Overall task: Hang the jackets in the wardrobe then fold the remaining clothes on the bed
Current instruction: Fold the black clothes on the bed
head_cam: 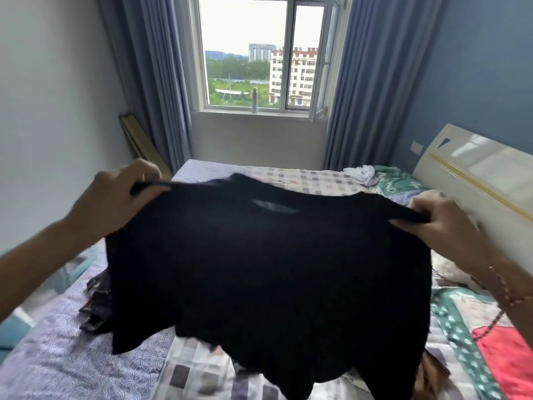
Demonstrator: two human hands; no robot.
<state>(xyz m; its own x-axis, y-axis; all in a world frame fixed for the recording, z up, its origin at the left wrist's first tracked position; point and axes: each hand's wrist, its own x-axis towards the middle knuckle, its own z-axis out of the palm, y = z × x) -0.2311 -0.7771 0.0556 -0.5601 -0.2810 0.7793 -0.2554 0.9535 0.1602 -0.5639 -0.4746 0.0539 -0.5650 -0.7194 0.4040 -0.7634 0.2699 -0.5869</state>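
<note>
A black T-shirt (268, 269) is stretched out in the air above the bed (72, 362), its neck label facing me. My left hand (115, 197) pinches its left shoulder edge. My right hand (444, 223) pinches the right shoulder edge. The shirt's lower hem hangs down to the bedding and hides much of the bed's middle. A dark patterned garment (96, 301) lies on the bed, partly behind the shirt's left side. A brown garment (432, 376) peeks out at the lower right.
A white crumpled cloth (360, 173) lies near the far right corner of the bed, next to a green pillow (399, 181). The cream headboard (473, 180) stands on the right. Window and blue curtains are straight ahead, with a bottle (254, 100) on the sill.
</note>
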